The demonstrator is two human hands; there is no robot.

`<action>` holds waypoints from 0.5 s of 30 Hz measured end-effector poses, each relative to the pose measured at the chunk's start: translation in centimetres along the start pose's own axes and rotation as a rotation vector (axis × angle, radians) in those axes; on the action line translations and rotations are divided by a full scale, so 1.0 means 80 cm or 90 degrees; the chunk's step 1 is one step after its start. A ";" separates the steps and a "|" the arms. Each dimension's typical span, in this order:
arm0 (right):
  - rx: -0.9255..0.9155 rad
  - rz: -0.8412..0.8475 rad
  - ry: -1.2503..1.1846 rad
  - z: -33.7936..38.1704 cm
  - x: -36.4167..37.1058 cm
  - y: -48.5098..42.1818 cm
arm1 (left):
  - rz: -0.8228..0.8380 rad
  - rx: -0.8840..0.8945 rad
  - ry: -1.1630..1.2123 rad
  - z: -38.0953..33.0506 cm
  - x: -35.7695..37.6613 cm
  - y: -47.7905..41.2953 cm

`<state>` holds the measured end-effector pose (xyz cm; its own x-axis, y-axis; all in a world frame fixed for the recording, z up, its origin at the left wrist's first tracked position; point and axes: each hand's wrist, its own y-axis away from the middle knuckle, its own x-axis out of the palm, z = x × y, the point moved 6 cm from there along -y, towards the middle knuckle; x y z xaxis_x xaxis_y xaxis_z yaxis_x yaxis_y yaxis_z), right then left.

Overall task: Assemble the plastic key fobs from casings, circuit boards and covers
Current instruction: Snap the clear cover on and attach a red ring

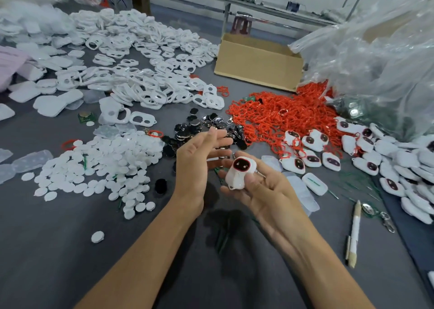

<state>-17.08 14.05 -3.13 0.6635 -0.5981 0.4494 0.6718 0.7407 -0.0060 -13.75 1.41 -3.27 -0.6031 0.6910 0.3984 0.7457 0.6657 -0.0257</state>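
White key fob [240, 173] pinched in right hand [270, 198] grip, left hand [197, 160] grip wide, just beside

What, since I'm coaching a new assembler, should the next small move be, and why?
Probably set the key fob on the finished pile at the right: the right hand holds it with the dark face seated in its white casing, and the left hand is open.
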 end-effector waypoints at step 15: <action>-0.005 0.021 0.077 -0.006 -0.011 -0.007 | 0.004 -0.016 -0.022 0.001 0.006 0.003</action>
<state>-17.84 14.01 -3.93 0.7200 -0.6061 0.3379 0.6508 0.7588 -0.0258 -13.88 1.90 -3.19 -0.6075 0.7048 0.3664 0.7561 0.6544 -0.0052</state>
